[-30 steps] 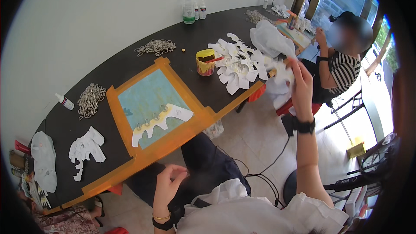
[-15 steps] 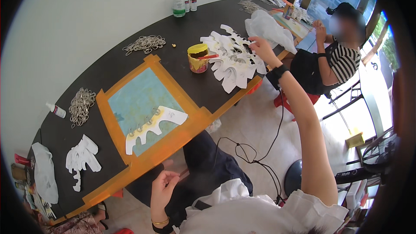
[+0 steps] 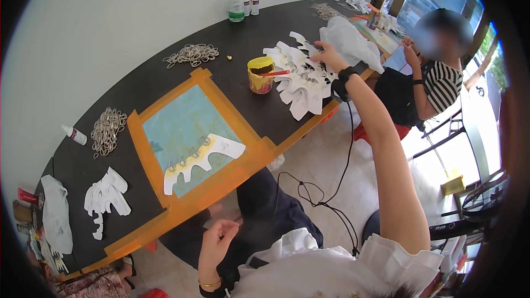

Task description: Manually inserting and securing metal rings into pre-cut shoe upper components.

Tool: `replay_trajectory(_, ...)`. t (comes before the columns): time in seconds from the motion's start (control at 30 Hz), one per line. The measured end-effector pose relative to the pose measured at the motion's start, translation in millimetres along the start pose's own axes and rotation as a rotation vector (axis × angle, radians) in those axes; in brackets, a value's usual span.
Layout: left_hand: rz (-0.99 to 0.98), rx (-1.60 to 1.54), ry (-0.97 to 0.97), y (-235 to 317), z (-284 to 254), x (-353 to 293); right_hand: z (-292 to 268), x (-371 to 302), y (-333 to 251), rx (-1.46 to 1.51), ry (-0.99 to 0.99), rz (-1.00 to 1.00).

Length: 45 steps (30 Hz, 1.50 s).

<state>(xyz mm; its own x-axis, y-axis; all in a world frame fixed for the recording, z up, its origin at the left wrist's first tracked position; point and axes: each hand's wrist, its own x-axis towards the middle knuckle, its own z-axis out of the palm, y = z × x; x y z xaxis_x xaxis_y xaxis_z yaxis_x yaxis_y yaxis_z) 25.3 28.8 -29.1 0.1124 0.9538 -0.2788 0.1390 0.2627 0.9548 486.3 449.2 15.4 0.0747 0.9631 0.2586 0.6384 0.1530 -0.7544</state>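
Beside a pale wall [image 3: 138, 11], a dark, curved worktop [image 3: 149, 80] is edged with orange tape. On it, a pile of white cut-outs [image 3: 298, 91] is heaped untidily, with notched edges and patches of yellow. Over the pile's far side the right hand [image 3: 332, 59] is stretched, its fingers held apart; whether any cut-out is touched cannot be made out. Just beside the hand, a plastic bag [image 3: 353, 44] is crumpled, and a yellow tub [image 3: 258, 83] is set by the pile. Nearer, a toothed white piece [image 3: 225, 147] is laid on a blue sheet [image 3: 187, 113], yellow-smeared, with metal rings along its upper edge. Above the lap, the left hand [image 3: 215, 243] is curled; whether anything is pinched cannot be told.
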Motion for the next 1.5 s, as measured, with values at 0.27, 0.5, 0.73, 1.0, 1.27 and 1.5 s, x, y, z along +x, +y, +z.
replay_trajectory(0.27,-0.001,0.05,-0.041,7.3,-2.1,-1.0,-53.1,-62.1,-83.1,-0.169,0.342,-0.268)
replay_trajectory(0.5,0.102,-0.033,-0.048,51.3,17.0,18.2,-62.3,-157.7,-202.7,-0.216,0.533,-0.701)
replay_trajectory(0.73,0.372,0.073,-0.091,85.1,40.7,29.0,-36.7,-157.1,-192.6,-0.291,0.401,-0.859)
replay_trajectory(1.0,0.554,-0.26,0.125,71.4,41.2,23.5,7.3,-244.2,-217.3,0.313,-0.132,-0.161)
replay_trajectory(1.27,0.132,-0.172,0.094,83.0,28.9,23.0,102.4,-331.5,-240.3,0.694,-0.59,0.052)
replay_trajectory(1.5,-0.008,-0.133,0.167,61.4,9.9,2.8,116.4,-339.0,-228.9,0.736,-0.584,0.139)
